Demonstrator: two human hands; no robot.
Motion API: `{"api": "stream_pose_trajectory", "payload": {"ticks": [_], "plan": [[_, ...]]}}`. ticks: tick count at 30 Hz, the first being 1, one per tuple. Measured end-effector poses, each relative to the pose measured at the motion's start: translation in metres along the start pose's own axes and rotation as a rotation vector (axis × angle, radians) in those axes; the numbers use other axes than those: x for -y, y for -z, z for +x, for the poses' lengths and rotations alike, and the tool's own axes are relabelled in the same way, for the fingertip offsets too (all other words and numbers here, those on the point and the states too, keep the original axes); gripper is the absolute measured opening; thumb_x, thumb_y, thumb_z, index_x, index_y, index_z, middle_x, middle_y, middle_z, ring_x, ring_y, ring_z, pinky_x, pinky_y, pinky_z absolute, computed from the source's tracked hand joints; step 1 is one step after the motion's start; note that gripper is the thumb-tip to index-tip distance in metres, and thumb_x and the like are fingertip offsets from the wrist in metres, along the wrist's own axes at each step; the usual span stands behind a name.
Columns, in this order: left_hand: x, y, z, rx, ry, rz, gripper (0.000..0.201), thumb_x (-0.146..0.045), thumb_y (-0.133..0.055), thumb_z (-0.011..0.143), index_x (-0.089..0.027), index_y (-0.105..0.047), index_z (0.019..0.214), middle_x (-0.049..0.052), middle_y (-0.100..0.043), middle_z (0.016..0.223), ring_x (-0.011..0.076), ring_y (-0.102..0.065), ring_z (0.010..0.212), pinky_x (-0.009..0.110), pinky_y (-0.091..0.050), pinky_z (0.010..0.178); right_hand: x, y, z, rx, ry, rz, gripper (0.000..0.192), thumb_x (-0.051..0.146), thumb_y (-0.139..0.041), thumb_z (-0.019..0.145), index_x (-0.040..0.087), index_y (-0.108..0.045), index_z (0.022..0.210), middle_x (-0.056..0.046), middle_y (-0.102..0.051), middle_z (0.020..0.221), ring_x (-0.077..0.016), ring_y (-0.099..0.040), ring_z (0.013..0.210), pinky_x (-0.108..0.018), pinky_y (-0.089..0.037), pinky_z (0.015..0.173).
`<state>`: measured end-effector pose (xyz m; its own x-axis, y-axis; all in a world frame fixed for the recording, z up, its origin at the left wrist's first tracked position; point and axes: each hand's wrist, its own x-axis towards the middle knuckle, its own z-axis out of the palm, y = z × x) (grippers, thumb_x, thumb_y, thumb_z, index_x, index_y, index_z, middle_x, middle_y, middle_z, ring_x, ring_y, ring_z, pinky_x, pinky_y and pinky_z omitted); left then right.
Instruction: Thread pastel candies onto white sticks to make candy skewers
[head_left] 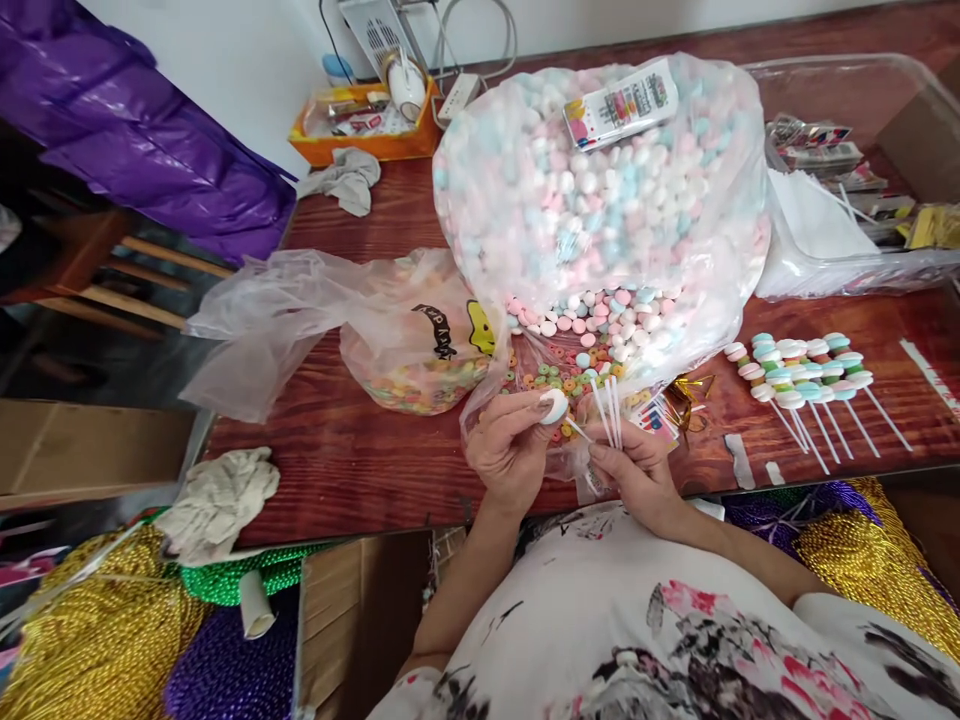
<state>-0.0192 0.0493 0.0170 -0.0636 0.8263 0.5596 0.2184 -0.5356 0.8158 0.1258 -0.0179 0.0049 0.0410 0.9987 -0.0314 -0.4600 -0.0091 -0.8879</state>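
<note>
Left hand (510, 450) pinches a white marshmallow (555, 405) between thumb and fingertips, closed on it, at the near desk edge. Right hand (637, 470) grips a bunch of white sticks (609, 410), fingers curled shut round their lower ends; one stick (577, 428) points at the marshmallow, tip touching or just beside it, can't tell which. Both hands sit just in front of the big clear bag of marshmallows (600, 190), pink, blue and white, open toward the person. Left of it, a smaller bag of cereal rings (420, 350). Right of the hands, finished marshmallow skewers (802, 370) lie in a row on the desk (360, 450). Grey rag (217, 500) at the near left edge, orange tray (367, 125) at the far side.
</note>
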Motion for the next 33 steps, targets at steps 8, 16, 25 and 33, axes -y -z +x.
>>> {"api": "stream_pose_trajectory", "payload": {"ticks": [8,16,25,33], "plan": [[-0.005,-0.002,-0.007,0.421,0.018,-0.15,0.03,-0.019,-0.075,0.082,-0.029,-0.076,0.11,0.006,-0.079,0.103,0.0206,-0.074,0.092,0.035,-0.061,0.084,0.014,0.012,0.007,-0.026,0.002,-0.142,0.023,0.039,-0.065,0.09,0.019,-0.061,0.08,0.006,-0.05,0.055,-0.0077,-0.04,0.047,-0.022,-0.032,0.046],[0.047,-0.015,0.078,0.5,0.139,0.28,0.014,-0.024,-0.065,0.084,-0.02,-0.078,0.089,0.005,-0.074,0.087,0.0193,-0.067,0.08,0.034,-0.055,0.08,0.047,0.071,0.01,-0.377,0.108,-0.112,0.018,0.033,-0.071,0.087,0.023,-0.056,0.085,0.008,-0.049,0.054,-0.006,-0.029,0.041,-0.02,-0.022,0.039],[0.108,-0.036,0.098,0.873,0.184,0.689,0.025,-0.023,-0.069,0.075,-0.019,-0.079,0.098,0.007,-0.07,0.087,0.024,-0.063,0.086,0.036,-0.051,0.085,0.02,0.07,-0.014,-0.257,-0.015,-0.108,0.018,0.038,-0.068,0.091,0.021,-0.063,0.088,0.006,-0.046,0.057,-0.0076,-0.034,0.048,-0.021,-0.021,0.043],[0.106,-0.03,0.084,0.796,0.135,0.613,0.023,-0.016,-0.06,0.078,-0.017,-0.079,0.092,0.008,-0.069,0.088,0.0217,-0.062,0.085,0.035,-0.05,0.086,0.016,0.06,-0.012,-0.11,-0.054,-0.186,0.026,0.042,-0.064,0.094,0.019,-0.062,0.081,0.004,-0.05,0.057,-0.0087,-0.036,0.049,-0.023,-0.025,0.046]]}}
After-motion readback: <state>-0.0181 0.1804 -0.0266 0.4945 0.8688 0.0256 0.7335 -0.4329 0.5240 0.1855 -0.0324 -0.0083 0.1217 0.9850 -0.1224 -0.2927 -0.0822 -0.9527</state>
